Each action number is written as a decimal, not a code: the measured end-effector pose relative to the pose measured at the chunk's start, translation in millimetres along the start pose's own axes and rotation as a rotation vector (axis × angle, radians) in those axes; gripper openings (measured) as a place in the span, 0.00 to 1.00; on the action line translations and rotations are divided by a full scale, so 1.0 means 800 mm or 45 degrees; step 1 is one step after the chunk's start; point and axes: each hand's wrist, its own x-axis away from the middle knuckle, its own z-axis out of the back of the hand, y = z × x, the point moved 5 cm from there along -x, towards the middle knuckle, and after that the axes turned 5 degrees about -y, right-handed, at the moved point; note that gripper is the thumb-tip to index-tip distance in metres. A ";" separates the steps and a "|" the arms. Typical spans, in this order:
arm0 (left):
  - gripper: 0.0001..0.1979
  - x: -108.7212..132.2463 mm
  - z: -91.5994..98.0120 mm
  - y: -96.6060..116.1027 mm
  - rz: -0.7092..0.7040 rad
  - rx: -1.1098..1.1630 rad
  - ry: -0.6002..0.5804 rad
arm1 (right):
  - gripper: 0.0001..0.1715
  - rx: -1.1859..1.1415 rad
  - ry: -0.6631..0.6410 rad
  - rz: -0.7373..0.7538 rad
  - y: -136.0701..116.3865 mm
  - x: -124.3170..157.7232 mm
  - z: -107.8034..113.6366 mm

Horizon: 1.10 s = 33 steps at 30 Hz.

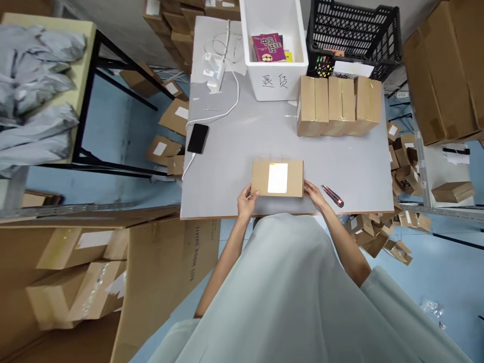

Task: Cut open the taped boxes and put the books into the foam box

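A flat brown cardboard box (296,177) with a white label (278,178) on its top lies near the front edge of the table. At its left front corner my left hand (247,202) grips it, thumb on top and fingers along the side. My right hand (314,193) holds the opposite end, its fingertips against the right side. A red and black utility knife (333,196) rests on the table just right of my right hand. Three taped cardboard boxes (341,107) stand in a row further back on the right.
A white bin (278,82) holding books and a black crate (353,38) stand at the back of the grey table (223,151). A phone (198,138), cable and power strip (214,73) lie left. A large carton (166,267) with boxes stands at lower left.
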 end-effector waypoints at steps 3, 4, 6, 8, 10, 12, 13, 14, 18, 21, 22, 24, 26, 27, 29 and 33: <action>0.34 0.010 0.021 -0.014 0.026 -0.035 0.066 | 0.38 -0.007 -0.107 -0.081 0.006 -0.007 -0.031; 0.35 0.012 0.024 -0.018 0.033 -0.034 0.079 | 0.37 0.002 -0.114 -0.088 0.005 -0.006 -0.034; 0.36 0.016 0.027 -0.024 0.049 -0.012 0.100 | 0.36 0.038 -0.057 -0.075 0.001 -0.004 -0.031; 0.35 0.018 0.025 -0.025 0.062 0.018 0.099 | 0.39 0.095 0.032 -0.034 -0.007 0.002 -0.024; 0.33 0.019 0.021 -0.021 0.069 0.027 0.097 | 0.43 0.174 0.068 0.032 -0.015 0.007 -0.021; 0.31 0.021 0.016 -0.010 0.064 0.005 0.093 | 0.46 0.250 0.054 0.103 -0.021 0.010 -0.021; 0.30 0.024 0.013 -0.003 0.057 -0.017 0.090 | 0.47 0.266 0.046 0.125 -0.022 0.011 -0.020; 0.30 0.028 0.010 0.006 0.045 -0.043 0.089 | 0.48 0.261 0.037 0.130 -0.021 0.011 -0.018; 0.26 0.057 -0.003 0.054 -0.130 -0.172 0.059 | 0.48 0.161 0.049 0.046 -0.005 0.015 0.006; 0.23 0.078 -0.025 0.089 -0.367 -0.308 -0.056 | 0.45 0.162 0.189 0.011 0.005 0.023 0.037; 0.23 0.081 -0.034 0.096 -0.410 -0.345 -0.086 | 0.45 0.181 0.245 -0.004 0.008 0.026 0.047; 0.28 0.080 -0.051 0.099 -0.379 -0.368 -0.078 | 0.44 0.234 0.347 -0.034 0.008 0.032 0.063; 0.45 0.073 -0.067 0.093 -0.243 -0.310 -0.052 | 0.43 0.290 0.419 -0.025 0.000 0.039 0.073; 0.51 0.069 -0.078 0.089 -0.179 -0.251 -0.088 | 0.43 0.311 0.448 0.005 -0.006 0.043 0.076; 0.53 0.064 -0.101 0.084 -0.120 -0.111 -0.250 | 0.44 0.326 0.472 0.099 -0.025 0.055 0.075; 0.44 0.063 -0.132 0.085 -0.117 0.042 -0.508 | 0.45 0.269 0.351 0.251 -0.060 0.082 0.053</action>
